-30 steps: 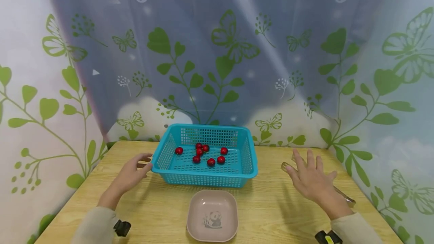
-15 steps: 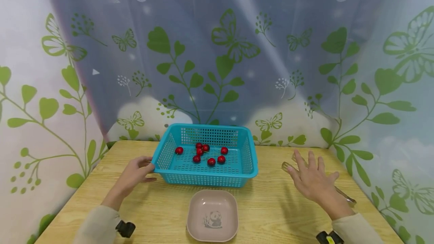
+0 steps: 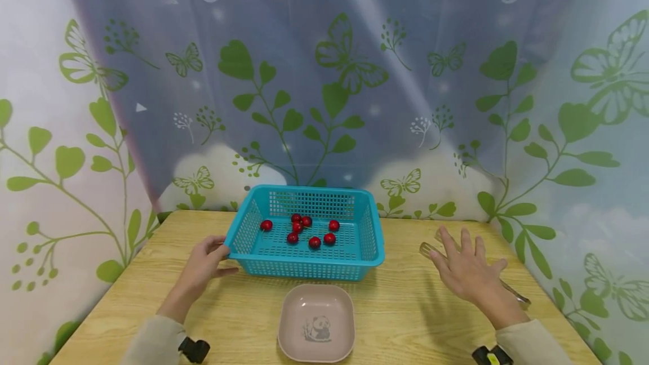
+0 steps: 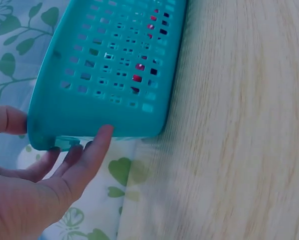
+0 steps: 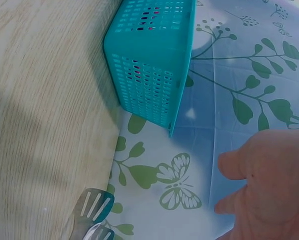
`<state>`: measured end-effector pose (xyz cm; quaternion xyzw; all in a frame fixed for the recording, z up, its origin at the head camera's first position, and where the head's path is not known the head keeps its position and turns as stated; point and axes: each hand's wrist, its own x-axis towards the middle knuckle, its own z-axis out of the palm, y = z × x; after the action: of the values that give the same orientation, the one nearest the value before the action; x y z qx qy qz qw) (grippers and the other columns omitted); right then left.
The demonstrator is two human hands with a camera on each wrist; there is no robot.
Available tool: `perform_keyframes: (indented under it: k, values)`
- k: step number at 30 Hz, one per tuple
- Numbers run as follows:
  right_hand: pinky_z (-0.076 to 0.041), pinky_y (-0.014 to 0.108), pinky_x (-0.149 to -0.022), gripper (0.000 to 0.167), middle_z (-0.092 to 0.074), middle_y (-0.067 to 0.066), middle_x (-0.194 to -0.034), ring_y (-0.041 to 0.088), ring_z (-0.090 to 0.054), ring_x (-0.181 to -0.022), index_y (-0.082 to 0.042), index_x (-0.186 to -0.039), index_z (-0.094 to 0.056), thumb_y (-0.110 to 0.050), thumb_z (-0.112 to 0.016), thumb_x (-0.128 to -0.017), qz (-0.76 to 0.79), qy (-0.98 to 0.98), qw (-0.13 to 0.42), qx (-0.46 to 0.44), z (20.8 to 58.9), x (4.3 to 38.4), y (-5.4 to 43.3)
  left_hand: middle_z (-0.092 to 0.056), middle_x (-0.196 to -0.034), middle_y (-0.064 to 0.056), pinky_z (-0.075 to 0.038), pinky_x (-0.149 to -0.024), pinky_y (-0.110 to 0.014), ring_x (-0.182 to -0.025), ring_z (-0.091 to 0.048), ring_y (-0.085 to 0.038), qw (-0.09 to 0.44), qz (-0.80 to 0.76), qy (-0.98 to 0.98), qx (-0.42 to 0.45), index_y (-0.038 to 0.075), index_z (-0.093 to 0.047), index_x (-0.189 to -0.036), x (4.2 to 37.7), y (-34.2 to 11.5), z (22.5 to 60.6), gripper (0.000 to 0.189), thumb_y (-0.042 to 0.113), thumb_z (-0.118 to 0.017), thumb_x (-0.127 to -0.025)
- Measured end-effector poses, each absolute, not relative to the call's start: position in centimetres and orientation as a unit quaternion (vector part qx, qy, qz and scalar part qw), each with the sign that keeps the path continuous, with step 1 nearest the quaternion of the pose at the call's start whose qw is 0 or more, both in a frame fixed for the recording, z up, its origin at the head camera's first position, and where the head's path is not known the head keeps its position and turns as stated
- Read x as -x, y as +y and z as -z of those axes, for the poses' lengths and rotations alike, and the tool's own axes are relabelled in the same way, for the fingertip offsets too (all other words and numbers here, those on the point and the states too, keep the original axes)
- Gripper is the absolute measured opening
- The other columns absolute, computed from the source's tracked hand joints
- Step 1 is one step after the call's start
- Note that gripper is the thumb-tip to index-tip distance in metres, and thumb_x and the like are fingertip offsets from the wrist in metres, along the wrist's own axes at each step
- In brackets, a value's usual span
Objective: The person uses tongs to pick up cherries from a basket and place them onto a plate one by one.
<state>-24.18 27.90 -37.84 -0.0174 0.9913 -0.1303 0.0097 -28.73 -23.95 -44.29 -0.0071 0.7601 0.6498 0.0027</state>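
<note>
From my distant place, I see my left hand (image 3: 203,263) at the near left corner of the turquoise perforated plastic basket (image 3: 304,269); it pinches the rim, with one digit over it and the other fingers below. The basket stands upright on the wood-grain table (image 3: 390,320), close to the patterned curtain (image 3: 324,128). Inside it lie eight red cherries (image 3: 314,243), some of them touching, the others apart. My right hand (image 3: 471,275) has its fingers spread and holds nothing; it hovers above the metal tongs (image 3: 427,249), which lie on the table with slotted ends toward the basket. In front of the basket sits a pinkish square dish (image 3: 291,320), printed with a panda.
</note>
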Motion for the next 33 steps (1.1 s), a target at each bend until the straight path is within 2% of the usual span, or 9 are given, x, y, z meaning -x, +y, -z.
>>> perform_keyframes:
  k: [4,13,19,24,33]
  values:
    - [-0.001,0.101,-0.094,0.079,-0.001,0.044,-0.162,0.072,0.002,-0.145,-0.011,-0.165,-0.013,-0.063,-0.022,-0.107,0.132,0.991,0.009,0.014,38.0,24.2,28.0,-0.049,-0.141,-0.03,-0.064,-0.094,-0.049,-0.107,-0.066,-0.018,-0.003,-0.661,0.75,0.015,-0.008,-0.034,-0.15,28.9,-23.8,44.6,0.05,0.013,-0.044,-0.105]
    - [0.0,0.101,-0.092,0.079,0.0,0.044,-0.162,0.072,0.002,-0.145,-0.011,-0.164,-0.013,-0.063,-0.024,-0.106,0.134,0.991,0.018,0.016,38.0,24.3,28.3,-0.048,-0.144,-0.028,-0.064,-0.096,-0.048,-0.112,-0.065,-0.02,0.003,-0.663,0.748,0.031,-0.008,-0.039,-0.149,28.9,-23.5,44.8,0.049,0.015,-0.041,-0.105]
    - [-0.006,0.101,-0.094,0.075,-0.002,0.044,-0.161,0.072,0.0,-0.144,-0.012,-0.164,-0.013,-0.054,-0.038,-0.107,0.116,0.993,0.032,0.011,38.0,24.7,28.9,-0.048,-0.141,-0.022,-0.063,-0.098,-0.048,-0.107,-0.065,-0.017,0.018,-0.692,0.721,0.041,-0.005,-0.039,-0.148,29.0,-23.5,45.0,0.047,0.017,-0.043,-0.106]
    - [-0.009,0.101,-0.094,0.077,-0.003,0.045,-0.16,0.073,-0.001,-0.143,-0.01,-0.164,-0.012,-0.044,-0.05,-0.105,0.111,0.993,0.041,0.008,38.3,25.1,29.5,-0.05,-0.137,-0.023,-0.063,-0.098,-0.047,-0.11,-0.065,-0.021,0.015,-0.69,0.723,0.033,-0.004,-0.039,-0.148,28.7,-23.5,45.3,0.046,0.015,-0.043,-0.106]
    - [-0.009,0.101,-0.093,0.08,0.0,0.047,-0.159,0.073,0.002,-0.142,-0.008,-0.163,-0.01,-0.036,-0.055,-0.103,0.125,0.99,0.058,0.002,38.6,25.4,30.3,-0.047,-0.139,-0.025,-0.061,-0.101,-0.05,-0.111,-0.063,-0.019,0.011,-0.674,0.738,0.002,-0.005,-0.039,-0.147,28.8,-24.0,45.0,0.045,0.016,-0.043,-0.107]
